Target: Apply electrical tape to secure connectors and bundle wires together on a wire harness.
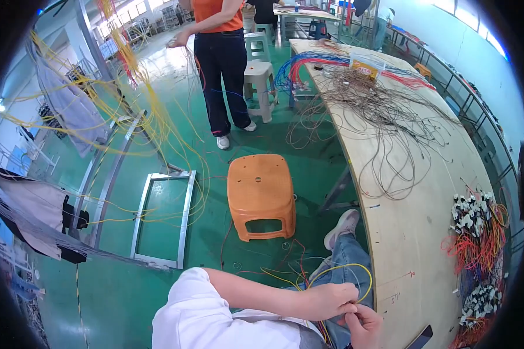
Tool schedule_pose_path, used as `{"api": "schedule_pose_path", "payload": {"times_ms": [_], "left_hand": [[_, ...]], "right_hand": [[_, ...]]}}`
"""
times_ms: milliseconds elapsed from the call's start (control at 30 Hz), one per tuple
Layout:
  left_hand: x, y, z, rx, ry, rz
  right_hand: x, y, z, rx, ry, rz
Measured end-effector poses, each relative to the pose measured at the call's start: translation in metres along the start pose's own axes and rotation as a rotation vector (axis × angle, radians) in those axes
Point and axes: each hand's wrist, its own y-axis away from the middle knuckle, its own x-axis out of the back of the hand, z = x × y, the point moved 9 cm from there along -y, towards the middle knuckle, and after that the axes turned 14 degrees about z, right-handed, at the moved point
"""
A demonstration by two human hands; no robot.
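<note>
My left arm reaches across my lap in a white sleeve. My left hand (335, 301) is closed in a pinch on a thin yellow wire (355, 266), which loops up from my lap and bends back down into the fingers. Close against it, my right hand (364, 327) is also closed, its fingertips meeting the left ones. Whatever lies between the right fingers is too small and covered to make out. More red and yellow wires (301, 273) run over my legs and trail toward the floor.
A long wooden table (399, 232) stands at my right, bearing a brown wire tangle (384, 110), white-connector bundles (474, 215) and a dark phone (420, 337). An orange stool (259, 186) is ahead. Metal frames (186, 221) with hanging yellow wires stand left. A person (221, 58) stands beyond the stool.
</note>
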Motion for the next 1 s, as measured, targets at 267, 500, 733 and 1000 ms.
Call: {"api": "schedule_pose_path", "payload": {"times_ms": [267,500,733,1000], "left_hand": [[-0.021,0.016,0.029,0.172,0.250,-0.494],[0.155,-0.034,0.050,0.200,-0.172,-0.032],[0.138,-0.059,0.123,-0.580,-1.157,0.014],[0.232,-0.064,0.118,-0.686,-1.679,0.304]], "right_hand": [[-0.008,0.019,-0.008,0.015,0.043,-0.234],[0.190,0.019,-0.041,0.321,0.714,0.686],[0.219,-0.047,-0.005,0.335,1.633,0.770],[0.189,0.050,-0.057,0.733,1.118,0.920]]}}
